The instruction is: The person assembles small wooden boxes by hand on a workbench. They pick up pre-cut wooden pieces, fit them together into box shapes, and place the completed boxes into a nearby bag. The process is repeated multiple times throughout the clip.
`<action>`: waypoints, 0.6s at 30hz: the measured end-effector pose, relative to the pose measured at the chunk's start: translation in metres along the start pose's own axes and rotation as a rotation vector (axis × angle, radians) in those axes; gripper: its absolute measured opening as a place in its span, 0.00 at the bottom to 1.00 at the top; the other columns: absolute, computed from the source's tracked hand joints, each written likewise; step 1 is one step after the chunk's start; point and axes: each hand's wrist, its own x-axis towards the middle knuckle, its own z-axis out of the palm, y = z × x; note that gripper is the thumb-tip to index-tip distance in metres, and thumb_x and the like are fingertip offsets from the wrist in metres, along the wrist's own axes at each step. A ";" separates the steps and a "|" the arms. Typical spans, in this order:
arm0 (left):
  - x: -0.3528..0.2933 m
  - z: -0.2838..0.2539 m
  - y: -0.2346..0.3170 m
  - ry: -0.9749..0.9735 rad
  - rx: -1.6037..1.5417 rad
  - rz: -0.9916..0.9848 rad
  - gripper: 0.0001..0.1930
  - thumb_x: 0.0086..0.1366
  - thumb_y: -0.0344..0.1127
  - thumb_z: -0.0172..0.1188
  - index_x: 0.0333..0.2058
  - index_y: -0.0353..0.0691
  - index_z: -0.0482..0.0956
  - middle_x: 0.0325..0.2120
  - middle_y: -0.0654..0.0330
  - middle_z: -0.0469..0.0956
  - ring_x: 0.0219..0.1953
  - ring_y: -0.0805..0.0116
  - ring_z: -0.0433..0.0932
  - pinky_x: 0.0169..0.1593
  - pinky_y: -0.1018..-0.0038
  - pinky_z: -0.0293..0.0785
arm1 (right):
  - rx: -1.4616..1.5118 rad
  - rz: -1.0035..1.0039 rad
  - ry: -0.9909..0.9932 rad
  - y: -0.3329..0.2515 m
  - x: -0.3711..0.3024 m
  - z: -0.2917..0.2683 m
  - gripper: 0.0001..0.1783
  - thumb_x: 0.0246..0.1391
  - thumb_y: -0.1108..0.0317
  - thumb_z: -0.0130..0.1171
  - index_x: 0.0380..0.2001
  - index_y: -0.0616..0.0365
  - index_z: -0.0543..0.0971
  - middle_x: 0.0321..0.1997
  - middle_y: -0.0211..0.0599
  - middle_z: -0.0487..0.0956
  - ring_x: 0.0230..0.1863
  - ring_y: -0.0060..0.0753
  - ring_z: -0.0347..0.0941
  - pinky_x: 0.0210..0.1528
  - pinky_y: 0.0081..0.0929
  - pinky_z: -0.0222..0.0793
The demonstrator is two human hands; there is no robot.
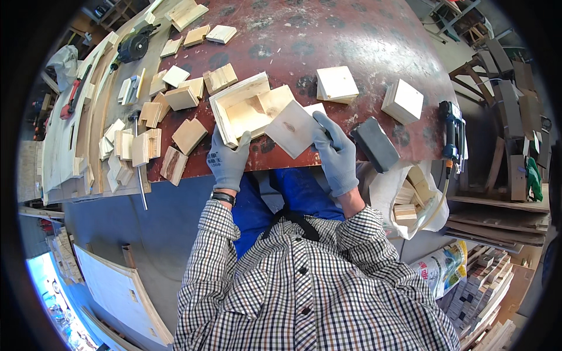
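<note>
In my gloved left hand (228,162) is an open-topped wooden box (239,90), tilted at the table's near edge, its thumb over the near corner. My gloved right hand (338,153) grips a thin square wooden panel (291,130) by its right edge. The panel lies across the box's right end and hides part of it. A pale wooden piece (316,109) shows behind the panel near my right fingers; I cannot tell whether it is held. Just right of that hand rests a dark grey block (376,144).
Stacked square wood pieces (336,83) and another stack (403,101) stand on the red-brown table (281,50). A nail gun (452,131) with a hose lies at the right edge. Several small wooden blocks (189,136) crowd the left. Below hangs a white sack (436,217) of offcuts.
</note>
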 end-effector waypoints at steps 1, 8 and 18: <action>0.000 0.001 -0.001 0.010 -0.015 0.008 0.42 0.60 0.54 0.75 0.64 0.32 0.72 0.51 0.43 0.83 0.49 0.45 0.86 0.49 0.58 0.84 | -0.055 -0.078 -0.001 -0.005 -0.002 0.001 0.22 0.71 0.70 0.60 0.65 0.61 0.78 0.40 0.27 0.80 0.37 0.16 0.73 0.41 0.21 0.75; -0.004 0.006 -0.015 0.052 0.022 0.086 0.41 0.56 0.46 0.79 0.64 0.34 0.72 0.52 0.45 0.83 0.48 0.46 0.86 0.49 0.59 0.84 | -0.272 -0.401 -0.056 -0.036 -0.008 0.002 0.23 0.61 0.76 0.67 0.60 0.58 0.82 0.50 0.46 0.87 0.46 0.42 0.85 0.50 0.31 0.80; -0.003 0.008 -0.015 0.044 0.015 0.101 0.42 0.55 0.44 0.79 0.64 0.34 0.71 0.52 0.44 0.83 0.49 0.45 0.86 0.50 0.58 0.84 | -0.320 -0.547 -0.067 -0.039 -0.008 0.003 0.23 0.57 0.76 0.69 0.57 0.58 0.83 0.51 0.42 0.87 0.49 0.44 0.84 0.51 0.34 0.80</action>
